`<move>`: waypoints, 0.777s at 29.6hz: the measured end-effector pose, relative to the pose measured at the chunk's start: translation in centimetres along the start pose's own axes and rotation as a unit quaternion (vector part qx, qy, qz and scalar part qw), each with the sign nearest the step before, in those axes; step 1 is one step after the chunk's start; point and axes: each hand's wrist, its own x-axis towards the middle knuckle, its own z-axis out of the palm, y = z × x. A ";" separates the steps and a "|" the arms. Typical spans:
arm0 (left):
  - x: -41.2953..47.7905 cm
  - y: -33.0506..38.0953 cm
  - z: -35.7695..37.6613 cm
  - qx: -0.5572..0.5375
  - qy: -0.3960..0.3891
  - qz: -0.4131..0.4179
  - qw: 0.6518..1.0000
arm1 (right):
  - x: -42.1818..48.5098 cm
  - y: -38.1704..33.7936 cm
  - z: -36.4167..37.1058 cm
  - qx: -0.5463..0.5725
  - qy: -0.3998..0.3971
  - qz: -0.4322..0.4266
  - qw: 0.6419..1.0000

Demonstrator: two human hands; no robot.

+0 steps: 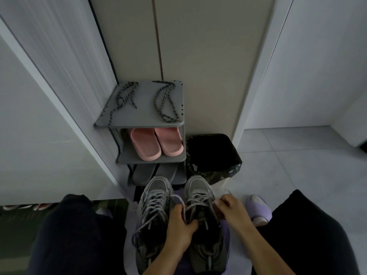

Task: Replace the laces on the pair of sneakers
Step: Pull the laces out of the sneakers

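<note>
Beside a shoe rack, left hand grips one sneaker while right hand pinches its lace.

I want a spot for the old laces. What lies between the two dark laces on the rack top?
Nothing: the head view shows bare grey shelf between the left lace and the right lace.
</note>
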 end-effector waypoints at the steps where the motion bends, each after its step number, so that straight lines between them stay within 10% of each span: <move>1: 0.1 -0.1 0.0 0.018 0.004 0.003 1.000 | 0.1 -0.3 -0.3 0.104 0.042 0.029 0.993; 4: 0.4 -0.2 0.0 0.022 -0.001 -0.012 1.000 | 0.6 -1.7 -2.1 0.305 0.071 0.095 0.945; 8: 0.4 -0.3 -0.1 0.039 -0.019 0.002 0.999 | -0.1 -1.1 0.0 0.169 -0.048 0.080 0.981; 11: 0.4 -0.3 -0.1 0.051 -0.026 0.007 0.998 | -0.1 -0.1 1.5 0.126 0.003 0.037 0.991; 19: 0.4 0.1 -0.6 0.062 -0.030 -0.011 0.998 | 1.2 -0.4 0.1 0.440 0.147 0.126 0.877; 23: -0.1 1.1 -1.1 0.075 -0.031 0.025 0.996 | 1.7 -0.4 -0.7 0.196 0.059 0.064 0.977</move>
